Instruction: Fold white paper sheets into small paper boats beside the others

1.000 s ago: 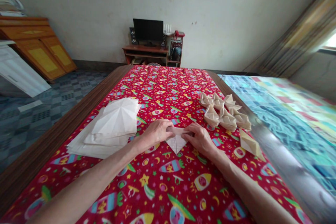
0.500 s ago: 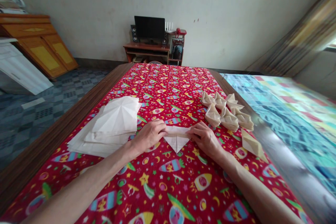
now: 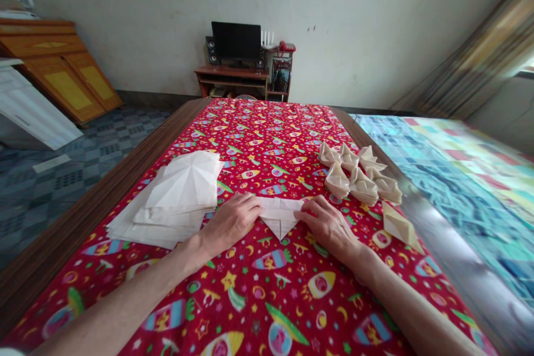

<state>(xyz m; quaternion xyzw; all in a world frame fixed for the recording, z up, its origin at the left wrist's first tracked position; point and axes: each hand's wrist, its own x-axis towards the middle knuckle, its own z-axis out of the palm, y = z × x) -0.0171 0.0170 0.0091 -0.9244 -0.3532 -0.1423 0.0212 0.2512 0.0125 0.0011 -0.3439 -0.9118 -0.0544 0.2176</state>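
Observation:
Between my hands lies a sheet of white paper (image 3: 278,209), folded to a downward triangle with a straight band along its top. My left hand (image 3: 240,214) pinches the band's left end, its thumb hidden under the fingers. At the other end my right hand (image 3: 324,225) has its fingers closed on the paper's right corner. A stack of creased paper sheets (image 3: 183,186) lies left of my left hand. Beyond my right hand, several folded paper boats (image 3: 362,183) stand nested in clusters, and a single folded paper piece (image 3: 400,226) lies nearer the table edge.
A red patterned cloth (image 3: 267,295) covers the table, whose brown edge (image 3: 137,161) shows at left. On the right is a bed with a blue sheet (image 3: 438,178). Against the far wall a monitor (image 3: 236,41) stands on a desk; a wooden cabinet (image 3: 62,75) is at left.
My hands have moved apart along the paper's top. The band there now shows wider and flatter, and the triangle below it is shorter. The stack and boats stay in place.

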